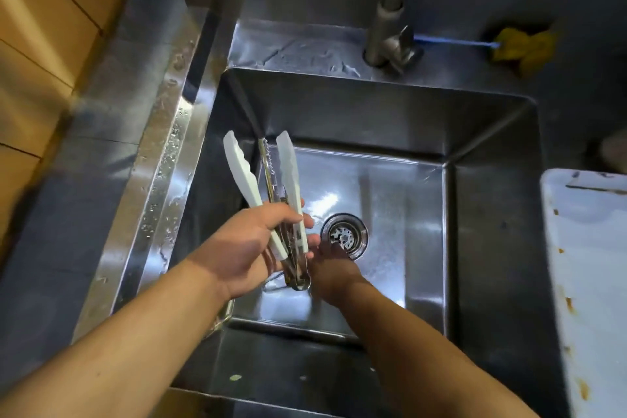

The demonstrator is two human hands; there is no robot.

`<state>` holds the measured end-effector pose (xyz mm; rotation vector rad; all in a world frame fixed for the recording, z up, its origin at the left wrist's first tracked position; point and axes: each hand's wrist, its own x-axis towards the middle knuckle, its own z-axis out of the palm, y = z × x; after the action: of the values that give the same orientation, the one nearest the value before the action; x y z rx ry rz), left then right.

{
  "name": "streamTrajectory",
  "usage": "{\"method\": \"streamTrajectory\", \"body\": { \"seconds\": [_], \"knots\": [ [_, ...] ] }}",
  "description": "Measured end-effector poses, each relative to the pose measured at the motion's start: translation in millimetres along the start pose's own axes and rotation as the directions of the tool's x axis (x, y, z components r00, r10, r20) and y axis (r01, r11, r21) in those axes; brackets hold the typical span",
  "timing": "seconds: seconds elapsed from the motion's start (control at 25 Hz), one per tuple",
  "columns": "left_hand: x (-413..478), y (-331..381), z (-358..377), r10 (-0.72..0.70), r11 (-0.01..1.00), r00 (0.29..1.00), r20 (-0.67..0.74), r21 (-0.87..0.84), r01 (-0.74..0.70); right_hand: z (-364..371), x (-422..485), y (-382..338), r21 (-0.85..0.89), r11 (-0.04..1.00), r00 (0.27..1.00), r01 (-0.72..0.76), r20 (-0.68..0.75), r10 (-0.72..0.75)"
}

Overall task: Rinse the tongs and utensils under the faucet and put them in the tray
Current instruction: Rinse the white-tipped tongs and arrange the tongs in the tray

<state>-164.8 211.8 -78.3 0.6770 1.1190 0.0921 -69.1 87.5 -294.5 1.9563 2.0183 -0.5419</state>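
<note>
Head view looks straight down over a steel sink (492,214), both bare forearms reaching in from the bottom edge. Nearest, the left hand (244,248) has its fingers (288,210) clenched around a bundle held above the basin: white-tipped tongs (268,193) and a serrated metal utensil (266,163) lying between the two white arms. The white tips point away from the person toward the back left corner of the sink, spread apart, while the looped metal end of the bundle sticks out below the palm, toward the person. Just beside it, the right hand (334,268) sits lower in the basin, touching the bundle's handle end; whether its fingers are clasped on the metal or only resting there cannot be told, since the tongs hide them. Past the right hand, the round drain strainer (344,234) lies in the basin floor, close to the fingertips. On the right edge a white, stained tray (590,282) rests on the table, well apart from the tongs. Farther back, the faucet (390,27) rises from the wet rim behind the basin; no water stream can be made out. Beyond it to the right lies a yellow cloth (522,47).
</note>
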Motion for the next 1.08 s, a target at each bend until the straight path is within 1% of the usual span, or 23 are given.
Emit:
{"method": "streamTrajectory", "body": {
  "seconds": [0.04,0.08,0.16,0.2,0.24,0.32,0.36,0.4,0.44,0.48,0.52,0.6,0.68,0.76,0.8,0.84,0.92,0.96,1.0,1.04,1.08],
  "knots": [
    [2.4,-2.3,-2.3,-0.001,1.000,1.000,-0.004,0.005,0.002,5.9,4.9,-4.1,-0.016,1.000,0.998,0.004,-0.063,-0.005],
    [4.7,-4.4,-3.9,-0.004,1.000,1.000,-0.003,0.013,0.004,6.3,9.4,-4.8,0.011,1.000,0.997,-0.006,-0.075,0.007],
    [9.7,-7.4,-9.1,-0.019,0.998,1.000,-0.021,0.052,0.021,-3.1,14.8,-4.2,0.119,0.991,0.998,-0.061,-0.016,0.064],
    [11.5,-7.5,-11.3,-0.028,0.996,0.999,-0.040,0.088,0.031,-10.5,13.7,-2.4,0.187,0.976,0.993,-0.116,0.017,0.115],
    [12.5,-7.1,-12.1,-0.034,0.991,0.997,-0.064,0.123,0.042,-25.3,7.5,1.8,0.300,0.936,0.983,-0.184,0.067,0.172],
    [9.7,-4.7,-10.5,-0.031,0.981,0.993,-0.110,0.189,0.051,-65.7,-11.5,15.9,0.526,0.778,0.939,-0.342,0.213,0.269],
    [7.4,-3.5,-9.8,-0.025,0.971,0.992,-0.126,0.231,0.054,-87.4,-22.5,24.6,0.597,0.699,0.919,-0.394,0.283,0.276],
    [2.2,-0.3,-7.3,-0.018,0.956,0.990,-0.137,0.287,0.057,-111.8,-36.4,36.2,0.647,0.643,0.912,-0.409,0.314,0.264],
    [-4.4,4.1,-4.0,-0.003,0.929,0.989,-0.150,0.365,0.058,-138.8,-52.3,48.8,0.678,0.610,0.911,-0.411,0.328,0.250],
    [-9.9,7.6,-1.6,0.031,0.881,0.986,-0.164,0.469,0.050,-164.5,-67.4,60.2,0.697,0.590,0.913,-0.407,0.334,0.235],
    [-16.6,12.0,2.2,0.084,0.810,0.982,-0.169,0.585,0.031,-191.2,-82.8,70.5,0.712,0.571,0.911,-0.409,0.348,0.220],
    [-33.0,22.4,12.6,0.205,0.675,0.971,-0.120,0.736,-0.052,-238.2,-109.2,89.1,0.730,0.511,0.887,-0.454,0.426,0.179],
    [-46.4,30.8,22.7,0.271,0.576,0.962,0.008,0.800,-0.169,-275.9,-127.3,103.7,0.735,0.442,0.844,-0.515,0.526,0.109],
    [-59.3,38.8,34.7,0.276,0.502,0.949,0.156,0.818,-0.280,-309.3,-142.1,114.2,0.738,0.360,0.799,-0.571,0.600,0.039],
    [-66.2,43.4,42.2,0.272,0.470,0.940,0.204,0.824,-0.315,-324.7,-149.7,118.0,0.739,0.331,0.784,-0.587,0.620,0.007],
    [-71.5,47.0,48.7,0.268,0.433,0.934,0.236,0.836,-0.336,-338.0,-154.6,120.6,0.738,0.316,0.772,-0.596,0.635,-0.027],
    [-80.5,52.3,60.4,0.268,0.369,0.916,0.298,0.847,-0.383,-358.9,-160.5,124.5,0.733,0.319,0.755,-0.600,0.652,-0.077],
    [-83.7,53.4,64.0,0.270,0.353,0.909,0.317,0.846,-0.400,-366.2,-162.6,125.9,0.741,0.310,0.759,-0.596,0.646,-0.086],
    [-86.5,54.4,66.7,0.273,0.353,0.906,0.323,0.843,-0.407,-371.8,-165.5,127.7,0.761,0.277,0.773,-0.587,0.628,-0.086],
    [-89.2,55.3,68.3,0.270,0.387,0.912,0.309,0.832,-0.396,-374.9,-169.5,130.4,0.792,0.207,0.795,-0.574,0.600,-0.092],
    [-91.5,55.7,69.6,0.263,0.459,0.925,0.274,0.808,-0.369,-375.7,-174.6,133.9,0.831,0.096,0.825,-0.547,0.555,-0.103]
  ]
}}
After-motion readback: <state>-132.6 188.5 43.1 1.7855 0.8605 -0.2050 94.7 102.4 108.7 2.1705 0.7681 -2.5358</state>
